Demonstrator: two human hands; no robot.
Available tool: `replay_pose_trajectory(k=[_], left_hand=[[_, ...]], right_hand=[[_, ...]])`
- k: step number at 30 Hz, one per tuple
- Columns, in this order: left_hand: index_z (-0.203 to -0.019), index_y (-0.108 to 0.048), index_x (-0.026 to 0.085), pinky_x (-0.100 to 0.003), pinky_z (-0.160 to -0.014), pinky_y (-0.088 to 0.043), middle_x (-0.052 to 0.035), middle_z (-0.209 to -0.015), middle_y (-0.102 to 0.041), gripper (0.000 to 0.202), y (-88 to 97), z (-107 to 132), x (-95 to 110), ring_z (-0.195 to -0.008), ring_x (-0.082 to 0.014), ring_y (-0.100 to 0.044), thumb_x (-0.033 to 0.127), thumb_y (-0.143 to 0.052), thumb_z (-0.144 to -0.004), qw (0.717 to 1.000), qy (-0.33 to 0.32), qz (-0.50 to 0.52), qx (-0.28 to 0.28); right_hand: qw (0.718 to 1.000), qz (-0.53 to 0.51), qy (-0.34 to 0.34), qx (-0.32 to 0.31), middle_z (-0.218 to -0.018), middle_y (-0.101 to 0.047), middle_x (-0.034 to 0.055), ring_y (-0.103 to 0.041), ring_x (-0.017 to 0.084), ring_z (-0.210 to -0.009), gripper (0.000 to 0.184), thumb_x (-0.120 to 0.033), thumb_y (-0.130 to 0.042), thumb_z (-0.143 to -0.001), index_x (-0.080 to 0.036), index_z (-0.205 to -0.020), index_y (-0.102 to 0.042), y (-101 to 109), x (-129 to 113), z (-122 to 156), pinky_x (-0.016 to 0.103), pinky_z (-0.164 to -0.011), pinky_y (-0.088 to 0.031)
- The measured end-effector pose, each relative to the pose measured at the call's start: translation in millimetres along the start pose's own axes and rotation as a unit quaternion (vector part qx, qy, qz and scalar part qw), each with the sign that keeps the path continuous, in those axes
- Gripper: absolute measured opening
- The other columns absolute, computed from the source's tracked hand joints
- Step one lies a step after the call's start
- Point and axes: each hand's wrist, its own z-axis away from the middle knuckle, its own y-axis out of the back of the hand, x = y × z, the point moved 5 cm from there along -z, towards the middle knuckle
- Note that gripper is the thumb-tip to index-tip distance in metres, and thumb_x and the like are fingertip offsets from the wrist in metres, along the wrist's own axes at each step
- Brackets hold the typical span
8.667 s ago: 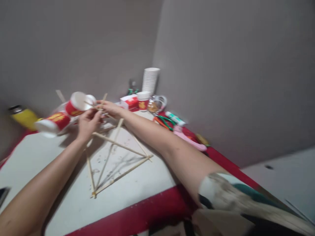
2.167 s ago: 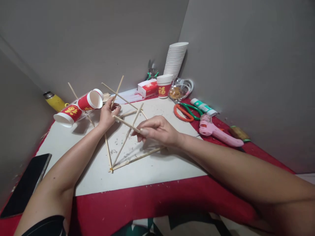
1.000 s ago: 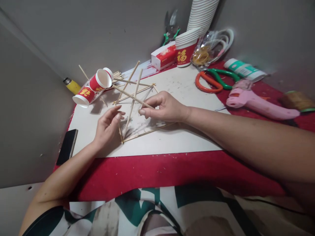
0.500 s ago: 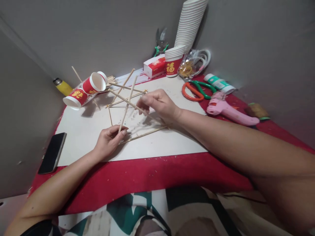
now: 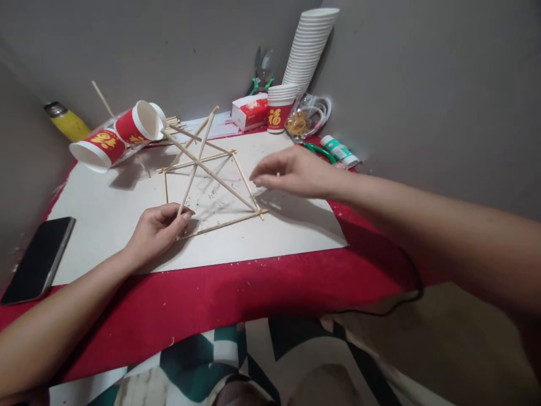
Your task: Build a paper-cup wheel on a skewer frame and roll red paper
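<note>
A frame of thin wooden sticks (image 5: 211,175) lies on a white board (image 5: 118,214), with some sticks crossing and rising off the board. My left hand (image 5: 156,228) pinches the near end of one slanted stick at the frame's near left corner. My right hand (image 5: 291,172) hovers above the board to the right of the frame, fingers drawn loosely together and apart from the sticks; I cannot make out anything in it.
Two red paper cups (image 5: 116,135) lie tipped at the back left beside a yellow bottle (image 5: 65,119). A phone (image 5: 38,259) rests at the left edge. A tall cup stack (image 5: 306,48), a red box (image 5: 250,111), pliers (image 5: 262,76) and a glue tube (image 5: 338,149) sit at the back.
My right hand has let go of the slanted stick and drawn away to the right. My left hand keeps its pinch on the stick's near end. The view has shifted left.
</note>
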Motion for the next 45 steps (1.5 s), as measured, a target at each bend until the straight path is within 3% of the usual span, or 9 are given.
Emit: replay_pose_trajectory(k=[6,11,16,19,23,28,32,36,45], left_hand=[[-0.066,-0.064,0.018,-0.026,-0.054,-0.039,-0.0005,-0.059,-0.059,0.031,3.0,0.2,-3.5,-0.054,-0.0114,-0.047,0.039,-0.063,-0.089,1.000,0.018,0.001,0.005],[-0.091,-0.076,0.019,-0.028,-0.063,-0.049,-0.0036,-0.074,-0.071,0.023,1.8,1.1,-4.0,-0.064,-0.0153,-0.060,0.041,-0.070,-0.085,0.999,0.046,0.002,0.004],[-0.119,-0.069,0.019,-0.034,-0.076,-0.056,-0.0079,-0.095,-0.075,0.047,6.7,2.6,-5.9,-0.084,-0.0215,-0.069,0.047,-0.076,-0.082,0.997,0.066,0.016,0.026],[-0.123,-0.065,0.018,-0.038,-0.087,-0.057,-0.0105,-0.107,-0.074,0.051,18.4,9.4,-2.1,-0.097,-0.0242,-0.071,0.045,-0.077,-0.081,0.996,0.043,-0.017,0.071],[-0.105,-0.068,0.019,-0.034,-0.086,-0.056,-0.0068,-0.100,-0.073,0.021,32.1,35.8,23.2,-0.091,-0.0204,-0.070,0.032,-0.069,-0.088,0.966,-0.065,-0.153,0.197],[-0.103,-0.068,0.020,-0.029,-0.076,-0.059,-0.0064,-0.093,-0.076,0.013,-19.4,52.3,52.2,-0.084,-0.0179,-0.073,0.017,-0.062,-0.093,0.961,-0.197,-0.184,0.053],[-0.125,-0.064,0.012,-0.043,-0.094,-0.059,-0.0171,-0.116,-0.075,0.034,-56.1,32.1,53.0,-0.107,-0.0271,-0.071,0.023,-0.061,-0.093,0.953,-0.218,-0.209,0.018],[-0.122,-0.067,0.008,-0.047,-0.094,-0.057,-0.0203,-0.116,-0.073,0.036,-69.6,1.4,42.7,-0.107,-0.0300,-0.069,0.027,-0.060,-0.092,0.961,-0.163,-0.223,0.000],[-0.094,-0.075,0.017,-0.037,-0.080,-0.053,-0.0082,-0.092,-0.074,0.015,-89.0,-37.7,41.4,-0.086,-0.0224,-0.067,0.020,-0.062,-0.087,0.988,-0.046,-0.144,-0.038]], right_hand=[[0.996,0.029,-0.038,-0.078,-0.096,-0.077,0.0079,-0.069,0.018,-0.082,0.040,-0.035,-0.069,-0.082,-0.016,-0.116,-0.076,-20.1,37.1,33.2,0.032,-0.076,-0.054],[0.993,0.023,-0.027,-0.109,-0.100,-0.077,0.0081,-0.068,0.019,-0.087,0.034,-0.034,-0.063,-0.088,-0.017,-0.114,-0.076,-33.0,39.7,37.9,0.034,-0.082,-0.053],[0.992,0.053,-0.004,-0.114,-0.103,-0.077,0.0103,-0.069,0.021,-0.091,0.030,-0.027,-0.060,-0.090,-0.015,-0.113,-0.076,-32.0,35.9,37.8,0.033,-0.084,-0.052],[0.990,0.078,0.018,-0.113,-0.107,-0.077,0.0102,-0.069,0.020,-0.094,0.028,-0.020,-0.058,-0.090,-0.016,-0.113,-0.075,-30.8,31.4,36.2,0.032,-0.086,-0.051],[0.984,0.122,0.017,-0.128,-0.107,-0.077,0.0110,-0.069,0.022,-0.095,0.024,-0.017,-0.058,-0.090,-0.016,-0.107,-0.075,-28.4,26.9,35.7,0.033,-0.085,-0.050],[0.977,0.166,0.033,-0.132,-0.102,-0.077,0.0115,-0.068,0.023,-0.089,0.019,-0.021,-0.059,-0.090,-0.017,-0.100,-0.075,-26.1,26.1,35.8,0.034,-0.079,-0.049],[0.974,0.176,0.043,-0.137,-0.103,-0.076,0.0116,-0.068,0.024,-0.090,0.019,-0.023,-0.058,-0.091,-0.019,-0.100,-0.074,-28.2,28.1,34.1,0.033,-0.079,-0.049],[0.971,0.187,0.037,-0.143,-0.101,-0.075,0.0114,-0.068,0.024,-0.090,0.020,-0.024,-0.057,-0.091,-0.018,-0.100,-0.074,-28.7,31.6,34.4,0.034,-0.080,-0.049],[0.978,0.145,0.033,-0.149,-0.097,-0.076,0.0064,-0.066,0.019,-0.083,0.019,-0.020,-0.059,-0.090,-0.021,-0.095,-0.077,-23.5,33.5,34.5,0.030,-0.078,-0.047]])
